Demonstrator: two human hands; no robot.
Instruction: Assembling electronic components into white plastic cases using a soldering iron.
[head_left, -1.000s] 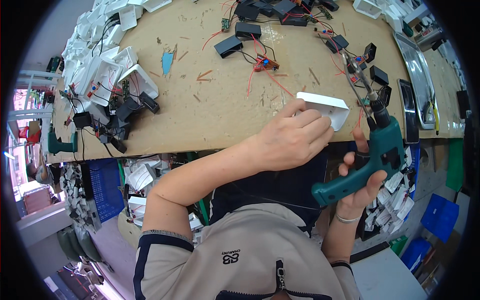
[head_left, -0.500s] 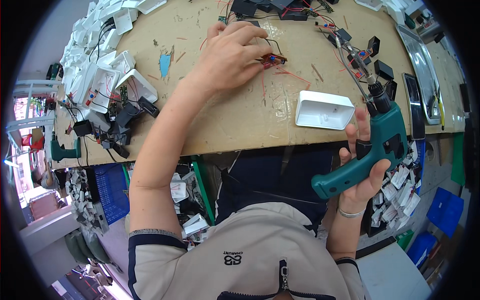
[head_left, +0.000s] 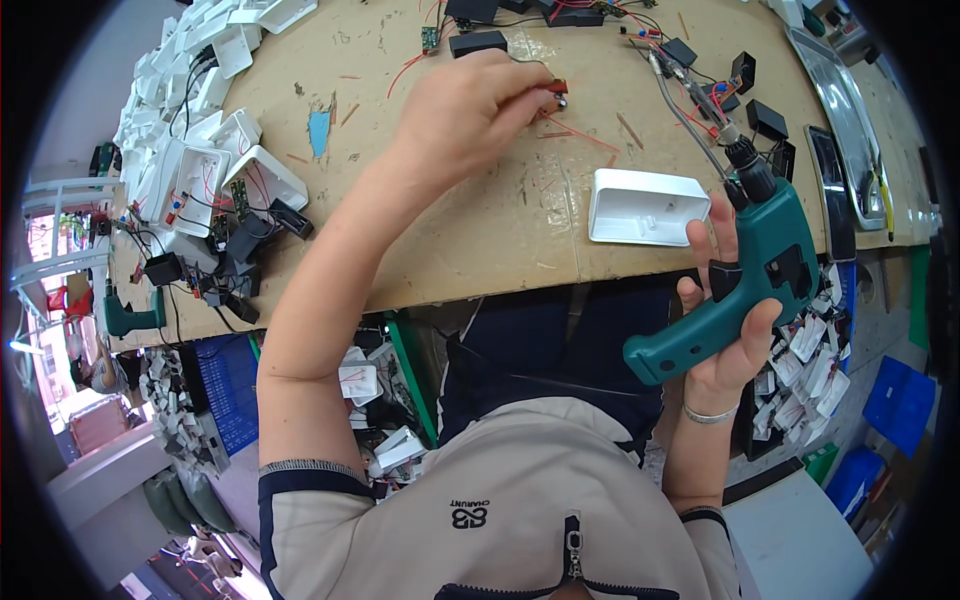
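Observation:
Over the far middle of the workbench, my left hand is closed, thumb and forefinger pinching a small red electronic part with thin red wires; the fingers hide some of it. My right hand holds a green soldering gun by the body and handle, its long metal tip pointing up and away over the bench. An open white plastic housing lies just left of the gun. A black box sits just beyond my left hand, with a small green circuit board beside it.
White housings are heaped along the bench's left side, some with wires and boards inside. Black boxes and red wires lie at the right, near a phone and a metal tray. Another green tool rests at the left edge.
My left fingers, earlier spread over the red part, now pinch it and have lifted it slightly away. The soldering gun stays in my right hand, barely moved. The view has shifted slightly.

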